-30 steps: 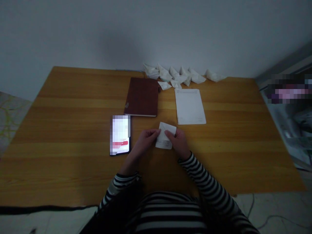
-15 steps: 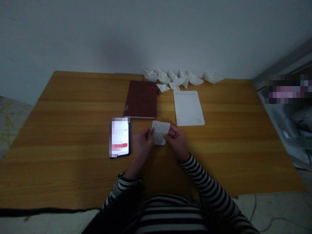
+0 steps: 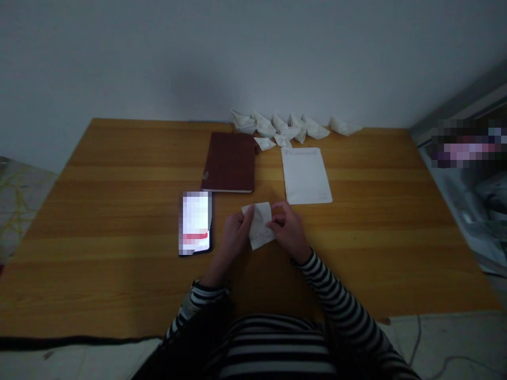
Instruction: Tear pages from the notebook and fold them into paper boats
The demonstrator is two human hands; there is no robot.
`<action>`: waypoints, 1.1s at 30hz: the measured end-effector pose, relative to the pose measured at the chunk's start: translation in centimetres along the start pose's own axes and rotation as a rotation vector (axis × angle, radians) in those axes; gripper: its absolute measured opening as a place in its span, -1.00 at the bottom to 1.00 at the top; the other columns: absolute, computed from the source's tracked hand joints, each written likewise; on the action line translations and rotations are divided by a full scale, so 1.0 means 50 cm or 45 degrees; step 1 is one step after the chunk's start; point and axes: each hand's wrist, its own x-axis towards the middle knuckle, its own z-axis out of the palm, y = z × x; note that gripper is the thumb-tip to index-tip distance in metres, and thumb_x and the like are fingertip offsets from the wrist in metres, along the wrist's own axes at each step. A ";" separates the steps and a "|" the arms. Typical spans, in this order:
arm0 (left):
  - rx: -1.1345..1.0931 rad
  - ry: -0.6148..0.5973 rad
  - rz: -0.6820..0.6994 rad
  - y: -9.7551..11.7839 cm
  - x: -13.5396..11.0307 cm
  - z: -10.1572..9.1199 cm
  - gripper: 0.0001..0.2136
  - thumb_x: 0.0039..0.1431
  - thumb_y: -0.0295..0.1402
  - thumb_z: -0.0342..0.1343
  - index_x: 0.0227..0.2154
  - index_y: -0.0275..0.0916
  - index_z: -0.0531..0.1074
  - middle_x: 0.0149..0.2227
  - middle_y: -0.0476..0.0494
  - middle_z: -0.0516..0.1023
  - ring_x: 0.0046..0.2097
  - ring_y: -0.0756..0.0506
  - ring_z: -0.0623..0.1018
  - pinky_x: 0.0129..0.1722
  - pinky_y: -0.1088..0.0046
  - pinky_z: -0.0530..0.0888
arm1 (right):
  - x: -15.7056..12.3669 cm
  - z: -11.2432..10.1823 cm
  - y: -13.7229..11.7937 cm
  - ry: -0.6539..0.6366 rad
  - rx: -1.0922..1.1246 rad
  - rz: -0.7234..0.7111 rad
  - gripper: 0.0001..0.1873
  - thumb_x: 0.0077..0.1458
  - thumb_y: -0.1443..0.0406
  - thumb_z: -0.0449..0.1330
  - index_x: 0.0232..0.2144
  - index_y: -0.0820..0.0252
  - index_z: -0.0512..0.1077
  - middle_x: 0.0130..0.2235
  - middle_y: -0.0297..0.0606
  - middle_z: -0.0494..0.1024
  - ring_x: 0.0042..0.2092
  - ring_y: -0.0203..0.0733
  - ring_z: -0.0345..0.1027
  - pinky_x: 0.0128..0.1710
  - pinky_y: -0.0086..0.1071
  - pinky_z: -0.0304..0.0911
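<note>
A small folded piece of white paper is held between my two hands, tilted, above the near middle of the table. My left hand grips its left side, thumb lying on the front face. On the right edge, my right hand pinches the paper between thumb and fingers. Just left of my left hand lies a phone with its screen lit. Beyond my hands are a dark red notebook and a white lined pad.
Several folded paper boats stand in a row along the wall at the table's back edge, with small folded pieces in front of them. Cables run over the floor at the right.
The folded paper has turned in my hands, so its lower edge now slants and hangs nearer to me. Both hands have shifted slightly; the other things stay in place.
</note>
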 end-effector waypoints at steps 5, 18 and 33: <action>0.017 -0.011 0.103 -0.001 0.011 -0.015 -0.45 0.19 0.12 -0.02 -0.70 -0.22 0.24 -0.69 0.07 0.17 -0.61 0.05 0.18 -0.64 0.53 0.08 | -0.006 0.010 -0.004 0.122 -0.001 -0.022 -0.67 -0.04 0.42 0.24 -0.20 0.08 0.31 -0.52 -0.47 0.49 -0.48 -0.24 0.40 -0.47 -0.43 0.23; 0.023 -0.035 0.310 0.009 0.018 -0.026 -0.68 0.06 -0.33 0.24 -0.08 -0.22 0.55 -0.34 -0.07 0.57 -0.31 -0.07 0.58 -0.26 0.41 0.52 | -0.005 -0.014 0.023 0.674 -0.466 -0.727 -0.82 0.25 0.25 0.13 -0.25 0.04 0.56 -0.27 -0.25 0.67 -0.19 -0.10 0.50 -0.07 -0.20 0.37; 0.887 -0.067 0.718 -0.067 -0.048 -0.029 -0.75 0.32 -0.42 0.00 -0.07 -0.22 0.55 -0.04 -0.27 0.45 -0.06 -0.18 0.49 -0.07 0.24 0.51 | -0.045 -0.025 0.058 -0.105 -0.917 -0.772 -0.74 0.29 0.42 0.08 -0.15 0.16 0.57 -0.08 -0.11 0.60 -0.03 -0.07 0.39 0.02 -0.15 0.35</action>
